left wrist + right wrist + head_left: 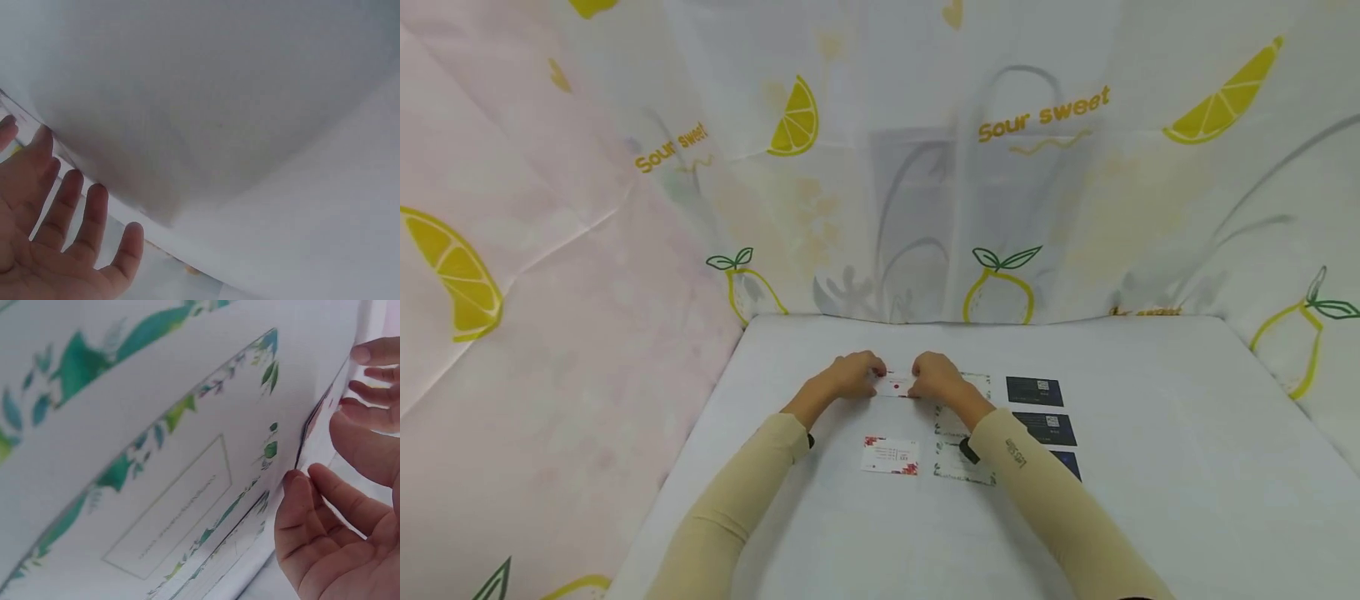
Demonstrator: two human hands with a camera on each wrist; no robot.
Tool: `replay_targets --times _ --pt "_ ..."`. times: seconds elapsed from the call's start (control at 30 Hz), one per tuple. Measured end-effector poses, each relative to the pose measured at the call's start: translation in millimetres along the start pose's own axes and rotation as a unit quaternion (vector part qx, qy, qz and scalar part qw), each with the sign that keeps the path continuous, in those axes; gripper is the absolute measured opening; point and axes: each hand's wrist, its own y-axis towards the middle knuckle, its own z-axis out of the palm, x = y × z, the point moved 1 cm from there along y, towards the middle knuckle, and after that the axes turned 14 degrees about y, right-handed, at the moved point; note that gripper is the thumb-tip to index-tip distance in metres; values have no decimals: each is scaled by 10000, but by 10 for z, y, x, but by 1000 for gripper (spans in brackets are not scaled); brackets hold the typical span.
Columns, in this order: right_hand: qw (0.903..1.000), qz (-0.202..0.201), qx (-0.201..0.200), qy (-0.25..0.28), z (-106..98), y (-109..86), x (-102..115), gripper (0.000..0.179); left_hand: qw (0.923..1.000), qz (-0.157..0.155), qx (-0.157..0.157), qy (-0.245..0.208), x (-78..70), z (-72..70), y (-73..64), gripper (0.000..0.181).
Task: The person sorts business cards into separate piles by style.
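Observation:
Between my two hands lies a small white card (895, 385) with a red dot and reddish print, low at the far part of the table. My left hand (852, 375) pinches its left edge. At the card's right edge, my right hand (937, 379) pinches it too. The right wrist view shows the right hand (340, 531) with fingertips against the card's thin edge. Seen in the left wrist view, the left hand (69, 231) has its fingertips along the card's side, the card mostly hidden.
Nearer me lies a white card with red flowers (890, 457). A column of leaf-bordered cards (964, 467) sits beside it, partly under my right arm. Dark blue cards (1034, 392) form another column farther right. A lemon-printed curtain (880, 208) hangs behind the white table (1150, 417).

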Motion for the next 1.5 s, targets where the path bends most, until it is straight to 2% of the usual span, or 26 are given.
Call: replay_targets --times 0.2,0.4,0.57,0.67,0.8,1.03,1.33,1.5 --pt "9999 -161 -40 -44 -16 -41 -20 33 9997 157 -164 -75 7 -15 -52 31" --pt "9996 -220 -52 178 -54 -64 -54 37 9985 252 -477 -48 10 -75 -109 30" --pt "9990 -397 -129 158 -95 -117 -54 44 9970 291 -704 131 -3 -67 -140 37" --pt "9971 -740 -190 -15 -111 -195 -49 53 9960 314 -781 294 -20 -35 -176 47" --pt "9929 -1133 -285 -236 -131 -324 -50 65 9967 167 -714 359 -44 -28 -283 60" --pt "9866 -1493 -371 -542 -117 -545 -179 76 9982 87 -417 424 -33 34 -499 64" --pt "9895 -1433 146 87 -77 -739 -165 76 9985 33 -454 313 5 129 -729 71" --pt "9892 -1454 171 31 -27 -789 -145 74 9988 159 -378 279 -21 148 -840 75"
